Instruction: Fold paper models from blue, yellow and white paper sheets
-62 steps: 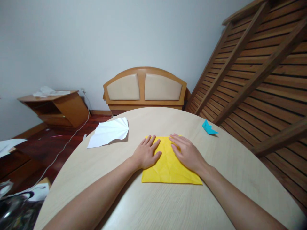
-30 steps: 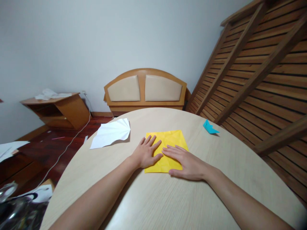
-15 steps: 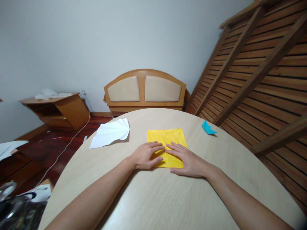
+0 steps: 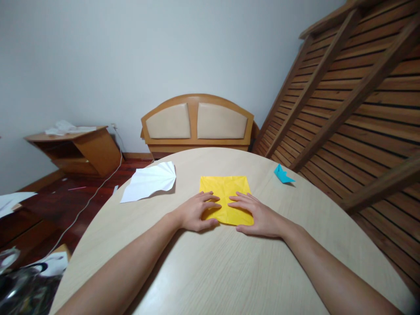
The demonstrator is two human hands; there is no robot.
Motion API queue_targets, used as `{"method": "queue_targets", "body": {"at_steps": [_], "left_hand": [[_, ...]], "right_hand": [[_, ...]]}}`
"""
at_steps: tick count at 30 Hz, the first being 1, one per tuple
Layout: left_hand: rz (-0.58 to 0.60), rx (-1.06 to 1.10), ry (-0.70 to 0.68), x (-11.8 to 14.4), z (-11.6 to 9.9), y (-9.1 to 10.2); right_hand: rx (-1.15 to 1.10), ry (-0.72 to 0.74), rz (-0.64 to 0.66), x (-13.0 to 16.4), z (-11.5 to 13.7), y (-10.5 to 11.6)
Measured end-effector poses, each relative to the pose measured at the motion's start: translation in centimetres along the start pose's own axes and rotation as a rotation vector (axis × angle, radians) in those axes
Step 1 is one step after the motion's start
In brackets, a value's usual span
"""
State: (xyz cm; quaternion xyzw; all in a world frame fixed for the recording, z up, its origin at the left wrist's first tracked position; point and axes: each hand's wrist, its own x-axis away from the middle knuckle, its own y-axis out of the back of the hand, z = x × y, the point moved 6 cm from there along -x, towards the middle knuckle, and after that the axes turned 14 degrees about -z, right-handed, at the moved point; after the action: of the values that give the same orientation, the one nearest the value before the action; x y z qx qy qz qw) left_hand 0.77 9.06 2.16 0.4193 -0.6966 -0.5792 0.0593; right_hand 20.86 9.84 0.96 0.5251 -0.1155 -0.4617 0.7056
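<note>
A creased square sheet of yellow paper [image 4: 225,186] lies on the round wooden table [image 4: 210,271] in front of me. Over its left side rests my left hand [image 4: 197,212], fingers spread and pointing inward. My right hand [image 4: 260,215] lies on the right side of the sheet, its fingers also apart, the thumb at the near edge. Creases run through the middle of the sheet, between the two hands. Parts of its left and right edges are hidden under my hands.
A pleated white paper [image 4: 151,181] lies at the table's left edge, and a small folded blue paper boat [image 4: 284,175] sits at the right. Beyond stand a headboard [image 4: 197,120], a wooden cabinet [image 4: 88,151] and a slatted wooden frame [image 4: 344,100].
My hands have moved slightly apart across the yellow paper, showing more of its middle. The sheet now lies a little straighter and flatter.
</note>
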Motion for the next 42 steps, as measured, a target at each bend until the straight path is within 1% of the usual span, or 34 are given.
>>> {"method": "queue_targets", "body": {"at_steps": [4,9,12,15,20,25,27,29,31,34,36,39,42], "left_hand": [[-0.036,0.022,-0.009,-0.1,-0.1,0.2],[0.012,0.019,0.002,-0.1,-0.1,0.1],[0.044,0.029,-0.010,0.0,0.0,0.1],[0.047,0.061,-0.021,0.2,0.2,0.1],[-0.018,0.132,-0.023,0.2,0.7,0.7],[-0.097,0.145,0.001,0.2,1.0,1.4],[-0.141,0.142,0.061,0.1,1.5,1.3],[-0.193,0.122,0.174,0.1,2.5,1.1],[-0.274,0.105,0.301,0.1,3.6,0.9],[-0.387,0.153,0.441,0.2,4.6,0.5],[-0.443,0.184,0.496,0.3,4.8,0.4],[-0.535,0.179,0.543,0.3,4.7,0.6],[-0.570,0.146,0.569,0.4,4.5,0.6]], "right_hand": [[0.021,-0.032,0.035,0.4,-0.9,0.5],[-0.012,-0.091,0.057,0.6,-2.1,1.5],[-0.097,-0.087,0.008,0.6,-2.5,2.2],[-0.190,-0.108,-0.065,0.6,-3.2,2.6],[-0.285,-0.160,-0.169,0.5,-4.3,2.6],[-0.243,-0.255,-0.214,0.3,-5.5,2.7],[-0.249,-0.264,-0.261,0.2,-5.7,2.9],[-0.265,-0.272,-0.322,0.1,-5.9,3.1],[-0.264,-0.294,-0.387,0.1,-6.2,3.3],[-0.245,-0.331,-0.470,0.1,-6.6,3.5],[-0.238,-0.346,-0.496,0.0,-6.6,3.4],[-0.235,-0.358,-0.512,-0.1,-6.6,3.1],[-0.273,-0.376,-0.510,-0.2,-6.8,2.5]]}}
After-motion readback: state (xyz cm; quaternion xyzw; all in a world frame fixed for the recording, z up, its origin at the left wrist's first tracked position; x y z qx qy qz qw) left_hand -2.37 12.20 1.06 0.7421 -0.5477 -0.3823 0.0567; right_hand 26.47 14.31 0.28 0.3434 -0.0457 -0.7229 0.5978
